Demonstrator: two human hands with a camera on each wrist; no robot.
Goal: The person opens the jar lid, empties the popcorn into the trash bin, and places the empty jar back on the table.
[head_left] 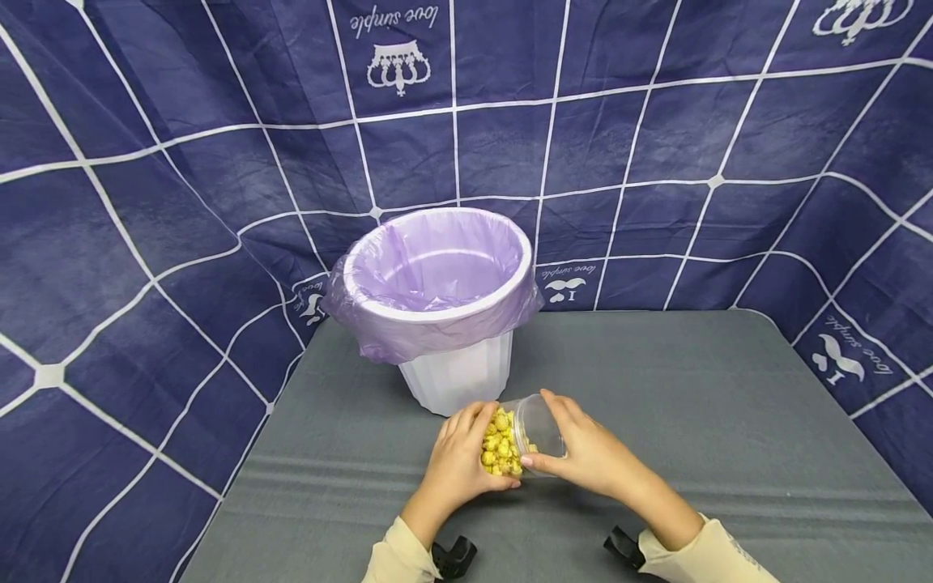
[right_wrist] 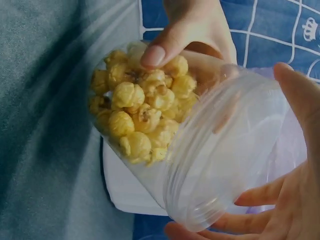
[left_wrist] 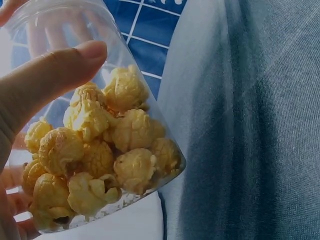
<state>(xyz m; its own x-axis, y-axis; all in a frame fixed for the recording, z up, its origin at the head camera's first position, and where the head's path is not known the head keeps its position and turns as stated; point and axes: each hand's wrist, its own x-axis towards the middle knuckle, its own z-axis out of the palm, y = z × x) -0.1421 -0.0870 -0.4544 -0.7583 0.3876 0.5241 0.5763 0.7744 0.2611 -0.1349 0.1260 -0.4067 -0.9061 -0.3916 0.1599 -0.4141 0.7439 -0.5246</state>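
Observation:
A clear plastic jar of yellow popcorn is tilted on its side above the grey surface, in front of the bin. My left hand grips the jar's body, its thumb across the wall. In the left wrist view the popcorn lies towards the jar's base. At the other end my right hand holds the clear round lid by its rim, thumb on one side and fingers on the other. The lid sits at the jar's mouth; how tightly it is fastened I cannot tell.
Just behind the hands stands a white bin lined with a purple bag folded over its rim. A blue checked cloth hangs behind and at both sides. Grey fabric covers the table. Black straps are at both wrists.

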